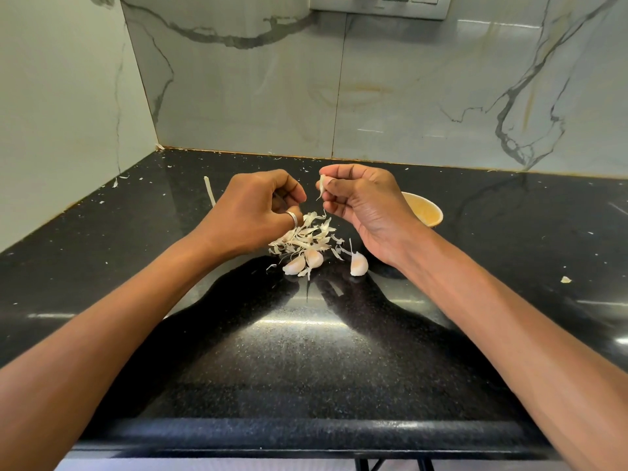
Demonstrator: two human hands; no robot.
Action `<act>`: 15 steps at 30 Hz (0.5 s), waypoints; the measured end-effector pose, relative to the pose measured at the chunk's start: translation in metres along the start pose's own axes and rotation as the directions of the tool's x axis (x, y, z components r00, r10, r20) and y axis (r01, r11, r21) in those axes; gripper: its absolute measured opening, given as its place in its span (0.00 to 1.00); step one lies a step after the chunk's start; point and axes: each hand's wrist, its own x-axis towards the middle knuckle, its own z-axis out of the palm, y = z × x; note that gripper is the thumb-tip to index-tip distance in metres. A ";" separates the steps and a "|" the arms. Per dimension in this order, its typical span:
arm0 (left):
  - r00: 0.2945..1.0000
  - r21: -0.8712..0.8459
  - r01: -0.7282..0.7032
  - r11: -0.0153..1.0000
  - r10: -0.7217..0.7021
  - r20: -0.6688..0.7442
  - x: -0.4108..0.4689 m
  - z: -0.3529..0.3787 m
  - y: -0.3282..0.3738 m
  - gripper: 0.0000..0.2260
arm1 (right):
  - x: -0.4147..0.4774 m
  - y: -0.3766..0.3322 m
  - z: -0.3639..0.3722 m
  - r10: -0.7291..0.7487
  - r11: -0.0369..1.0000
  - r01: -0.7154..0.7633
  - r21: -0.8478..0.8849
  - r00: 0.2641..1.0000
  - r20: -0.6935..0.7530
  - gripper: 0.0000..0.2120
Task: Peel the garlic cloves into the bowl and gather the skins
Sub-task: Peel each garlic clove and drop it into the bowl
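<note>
a black speckled stone bench (306, 368) fills the lower part of the view, polished enough to carry pale streaks of reflected light (306, 322) across its middle and right side. its front edge (306, 433) is rounded. behind it stands a back wall (424, 62) of large glossy pale tiles with grey marble veins, and a vertical joint (339, 96) runs down between two of them. a left wall (51, 113) of the same tile meets it in a corner. a grey switch plate (380, 5) sits at the top edge of the back wall. a faint yellowish stain (356, 90) marks the tile below it.
</note>
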 end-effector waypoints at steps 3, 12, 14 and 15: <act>0.999 0.003 0.012 1.000 -0.012 -0.043 0.000 0.001 0.000 0.04 | -0.001 0.001 0.001 -0.022 0.999 0.024 -0.035 0.999 0.032 0.09; 0.989 0.075 -0.083 0.994 0.092 -0.120 -0.001 0.006 0.000 0.05 | -0.001 0.005 0.003 -0.056 0.991 0.064 -0.116 0.996 0.071 0.07; 0.979 0.125 -0.124 0.984 0.142 -0.148 -0.001 0.005 -0.001 0.08 | -0.001 0.006 0.003 -0.058 0.990 0.066 -0.122 0.996 0.074 0.06; 0.973 0.154 -0.145 0.977 0.170 -0.159 -0.002 0.004 -0.001 0.11 | -0.001 0.007 0.003 -0.059 0.990 0.068 -0.119 0.995 0.078 0.06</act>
